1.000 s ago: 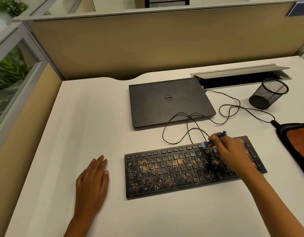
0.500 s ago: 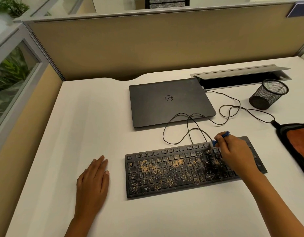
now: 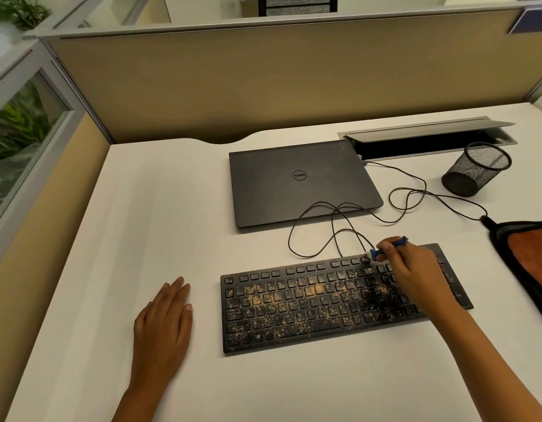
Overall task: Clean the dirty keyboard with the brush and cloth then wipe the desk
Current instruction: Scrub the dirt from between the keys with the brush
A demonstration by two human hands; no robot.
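Right hand (image 3: 416,269) grips blue brush (image 3: 385,249), which has shifted from half a second ago slightly left along upper right edge of keyboard (image 3: 324,306), lower centre of frame; brushing underway, orange crumbs remain over most keys. Left hand (image 3: 163,324) flat, fingers straight on desk (image 3: 172,208), unmoved. Cloth (image 3: 531,260) untouched at right edge

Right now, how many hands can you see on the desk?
2. The left hand rests flat on the desk, left of the keyboard. The right hand holds the blue brush over the keyboard's right end.
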